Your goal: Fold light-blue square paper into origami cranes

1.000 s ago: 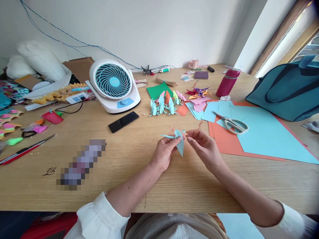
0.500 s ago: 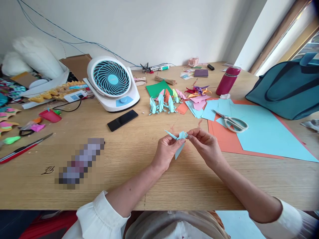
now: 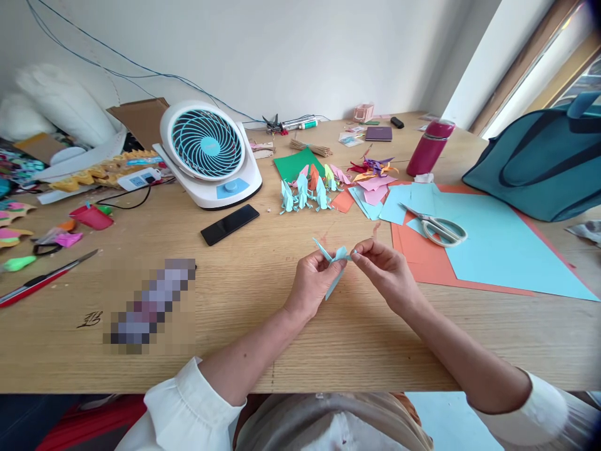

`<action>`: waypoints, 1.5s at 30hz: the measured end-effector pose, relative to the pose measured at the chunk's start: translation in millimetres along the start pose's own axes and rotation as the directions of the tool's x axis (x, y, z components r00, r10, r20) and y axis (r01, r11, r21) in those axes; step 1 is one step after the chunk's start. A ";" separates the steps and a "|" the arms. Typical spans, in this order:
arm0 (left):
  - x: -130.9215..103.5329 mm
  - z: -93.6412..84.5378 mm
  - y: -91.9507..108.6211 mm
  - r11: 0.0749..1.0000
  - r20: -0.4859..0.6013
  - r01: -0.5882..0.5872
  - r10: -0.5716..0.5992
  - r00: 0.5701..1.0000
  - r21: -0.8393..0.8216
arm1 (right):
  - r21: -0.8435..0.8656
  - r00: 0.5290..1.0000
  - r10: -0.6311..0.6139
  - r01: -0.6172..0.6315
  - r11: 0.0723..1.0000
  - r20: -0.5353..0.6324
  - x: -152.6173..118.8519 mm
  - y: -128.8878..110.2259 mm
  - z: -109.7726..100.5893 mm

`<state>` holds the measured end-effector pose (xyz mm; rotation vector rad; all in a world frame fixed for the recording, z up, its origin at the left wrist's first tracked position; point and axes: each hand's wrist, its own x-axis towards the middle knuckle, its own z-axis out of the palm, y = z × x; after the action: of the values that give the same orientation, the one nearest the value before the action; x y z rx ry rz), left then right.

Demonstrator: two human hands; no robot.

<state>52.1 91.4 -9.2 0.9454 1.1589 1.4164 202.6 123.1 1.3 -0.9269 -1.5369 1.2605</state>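
A light-blue paper crane [image 3: 339, 254] is held above the wooden table, between my two hands. My left hand [image 3: 310, 279] pinches its body between thumb and fingers, with one thin point sticking up to the left and a flat wing hanging below. The fingertips of my right hand [image 3: 382, 269] are closed on the narrow tip at its right side. Beyond my hands stand several finished paper cranes [image 3: 303, 191], blue ones in front and pink, orange and yellow-green ones behind.
To the right, scissors [image 3: 436, 227] lie on large blue paper sheets [image 3: 507, 244] over orange ones. A fan [image 3: 209, 153], a black phone [image 3: 230, 224] and a utility knife [image 3: 44, 279] are on the left. A magenta bottle [image 3: 431, 148] and a teal bag [image 3: 539, 163] stand at the right.
The crane has tilted a little in my left hand, its thin left point now steeper. My right fingertips stay on the right tip, which looks more drawn out. The view has shifted slightly.
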 end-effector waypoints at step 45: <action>-1.4 -0.2 1.0 0.874 0.030 -0.201 0.210 0.977 0.442 | 0.059 0.978 0.205 -0.202 0.978 -0.047 3.6 3.6 2.9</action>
<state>51.9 89.9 -8.3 1.4133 1.4664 1.3502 198.7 126.3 -1.7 -1.0958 -1.3864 1.4029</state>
